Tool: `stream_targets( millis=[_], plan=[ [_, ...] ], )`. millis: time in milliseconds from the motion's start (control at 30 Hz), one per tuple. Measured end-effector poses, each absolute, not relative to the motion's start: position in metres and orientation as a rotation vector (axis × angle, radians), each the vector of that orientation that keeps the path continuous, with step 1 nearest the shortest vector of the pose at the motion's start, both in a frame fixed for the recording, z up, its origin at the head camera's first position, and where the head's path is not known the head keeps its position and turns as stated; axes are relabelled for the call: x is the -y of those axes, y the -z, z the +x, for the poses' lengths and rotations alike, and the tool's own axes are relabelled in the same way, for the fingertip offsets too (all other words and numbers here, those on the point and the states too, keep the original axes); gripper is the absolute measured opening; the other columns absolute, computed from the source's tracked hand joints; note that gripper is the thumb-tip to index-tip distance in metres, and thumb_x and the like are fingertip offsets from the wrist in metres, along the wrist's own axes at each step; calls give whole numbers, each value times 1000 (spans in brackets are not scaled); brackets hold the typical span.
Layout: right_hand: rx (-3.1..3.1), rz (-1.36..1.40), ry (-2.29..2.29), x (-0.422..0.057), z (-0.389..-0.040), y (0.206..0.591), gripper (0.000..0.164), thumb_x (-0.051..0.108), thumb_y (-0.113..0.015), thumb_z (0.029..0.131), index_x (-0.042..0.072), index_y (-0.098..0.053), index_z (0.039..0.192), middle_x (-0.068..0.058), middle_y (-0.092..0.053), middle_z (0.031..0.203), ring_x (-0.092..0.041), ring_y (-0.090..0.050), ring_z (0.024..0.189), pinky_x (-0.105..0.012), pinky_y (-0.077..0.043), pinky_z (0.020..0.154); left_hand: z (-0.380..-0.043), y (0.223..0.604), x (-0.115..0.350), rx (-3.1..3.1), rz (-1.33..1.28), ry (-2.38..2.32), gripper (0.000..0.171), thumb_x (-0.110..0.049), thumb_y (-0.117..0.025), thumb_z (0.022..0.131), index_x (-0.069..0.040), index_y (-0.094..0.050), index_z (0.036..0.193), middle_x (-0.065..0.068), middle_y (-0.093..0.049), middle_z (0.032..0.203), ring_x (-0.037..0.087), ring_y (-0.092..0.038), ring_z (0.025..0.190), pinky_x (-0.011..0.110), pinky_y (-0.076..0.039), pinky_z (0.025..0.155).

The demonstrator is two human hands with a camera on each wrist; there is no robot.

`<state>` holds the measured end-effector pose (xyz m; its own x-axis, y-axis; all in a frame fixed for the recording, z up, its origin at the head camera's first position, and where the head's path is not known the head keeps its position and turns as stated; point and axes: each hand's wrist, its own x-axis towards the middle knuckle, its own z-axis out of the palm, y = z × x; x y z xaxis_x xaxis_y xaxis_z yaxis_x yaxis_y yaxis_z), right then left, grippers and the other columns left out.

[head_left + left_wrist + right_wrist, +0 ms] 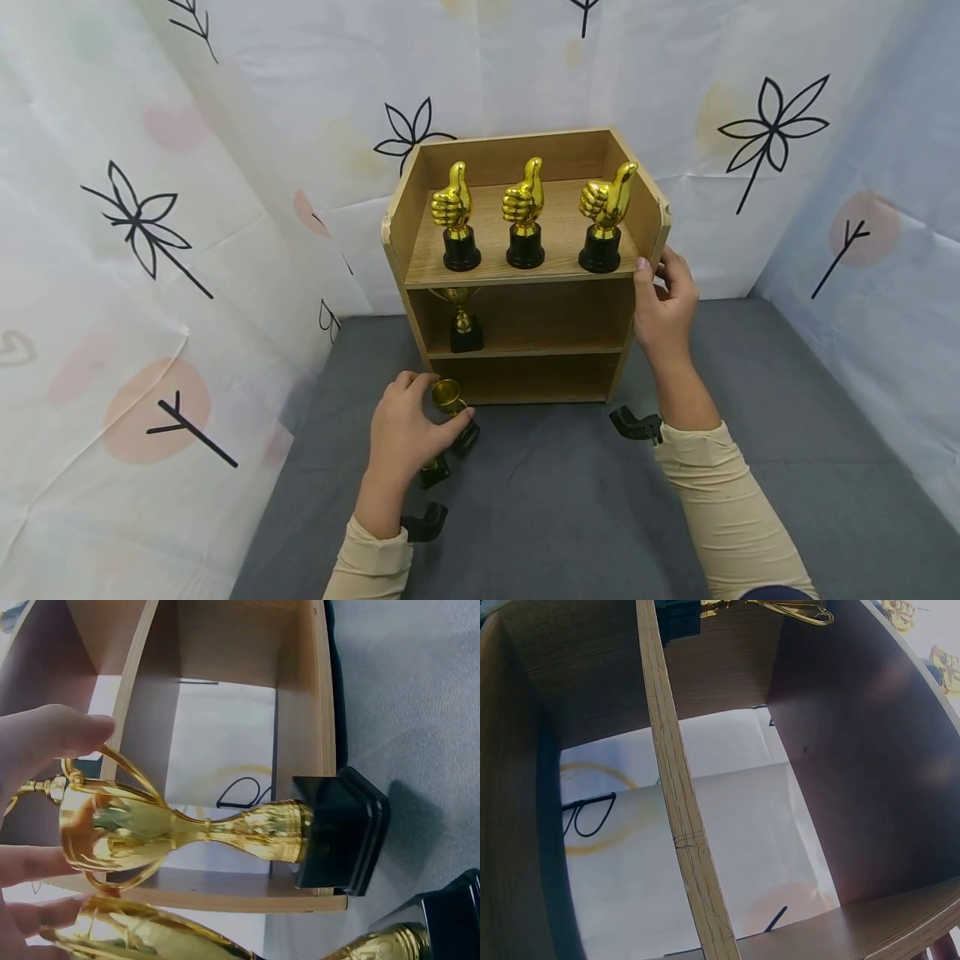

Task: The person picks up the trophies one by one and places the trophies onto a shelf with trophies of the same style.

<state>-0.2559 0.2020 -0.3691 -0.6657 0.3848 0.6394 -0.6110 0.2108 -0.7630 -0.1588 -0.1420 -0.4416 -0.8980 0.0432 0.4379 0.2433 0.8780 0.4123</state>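
In the head view my left hand [405, 425] holds a gold trophy cup [447, 396] near its rim, in front of the wooden shelf's lower left corner. The left wrist view shows the thumb [75, 735] at one handle of this cup and fingers on the other side; its black base [337, 836] points toward the grey cloth. A second trophy cup [150, 930] stands close beside it, mostly hidden under the hand in the head view. My right hand [667, 304] grips the right side panel of the wooden shelf [517, 279], thumb at the front edge.
Three gold thumbs-up trophies, left [452, 208], middle [523, 208] and right [606, 208], stand on the top shelf. Another trophy cup [463, 321] is at the left of the middle shelf. Grey cloth [540, 500] covers the table; patterned white curtains [300, 100] hang behind.
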Motion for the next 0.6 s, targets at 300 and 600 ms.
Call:
stream_targets(
  millis=[300, 600],
  plan=[
    [1688, 222, -1573, -203, -256, 370, 38, 15, -60, 105, 4, -68, 141, 17, -64, 122, -7, -63, 109, -18, -50, 85, -161, 438, 134, 2515, -262, 729, 70, -59, -89, 78, -10, -74, 126, 7, -68, 115, 29, -66, 99, 46, -59, 79],
    [1688, 251, -1564, -205, -257, 371, 39, 17, -60, 106, 8, -68, 142, 18, -64, 123, -7, -63, 110, -19, -51, 85, -161, 431, 125, 2451, -328, 804, 70, -54, -91, 78, -9, -72, 129, 12, -68, 118, 29, -66, 99, 46, -60, 81]
  ],
)
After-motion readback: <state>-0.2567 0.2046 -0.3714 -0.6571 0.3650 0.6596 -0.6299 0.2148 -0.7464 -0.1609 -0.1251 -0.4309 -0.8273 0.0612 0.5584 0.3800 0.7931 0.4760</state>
